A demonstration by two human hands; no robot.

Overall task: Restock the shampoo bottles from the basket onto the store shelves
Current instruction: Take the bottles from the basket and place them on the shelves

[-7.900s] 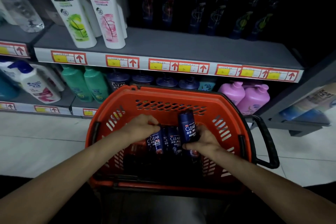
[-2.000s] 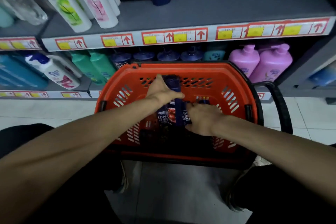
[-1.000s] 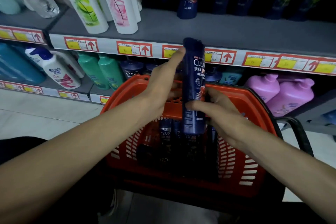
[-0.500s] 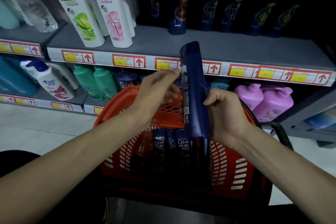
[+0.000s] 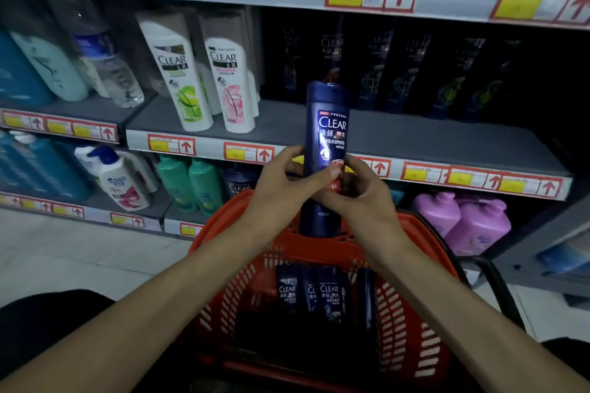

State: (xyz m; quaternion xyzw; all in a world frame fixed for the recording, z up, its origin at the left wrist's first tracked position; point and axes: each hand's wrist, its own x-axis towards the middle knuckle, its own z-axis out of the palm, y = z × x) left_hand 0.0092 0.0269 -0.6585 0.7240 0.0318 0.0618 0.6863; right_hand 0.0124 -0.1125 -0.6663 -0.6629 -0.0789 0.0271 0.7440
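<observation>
A dark blue CLEAR shampoo bottle [image 5: 329, 124] stands upright in the air above the orange basket [image 5: 412, 306], label toward me. My left hand [image 5: 281, 183] grips its lower half from the left, thumb across the front. From the right, my right hand [image 5: 360, 191] wraps the same part of the bottle. Several more dark blue CLEAR bottles [image 5: 322, 293] stand inside the basket. Behind the held bottle, a row of dark CLEAR bottles [image 5: 376, 70] lines the back of the grey middle shelf [image 5: 415, 143].
White CLEAR bottles [image 5: 204, 80] stand left on the middle shelf. Green bottles [image 5: 191, 185] and pink pump bottles [image 5: 463, 220] sit on the lower shelf. A black basket handle [image 5: 498, 284] sticks out at right. Pale floor tiles lie at left.
The bottle has turned from edge-on to label facing me and stands straighter. Both hands have closed together round its lower part. The view has tilted upward toward the shelves.
</observation>
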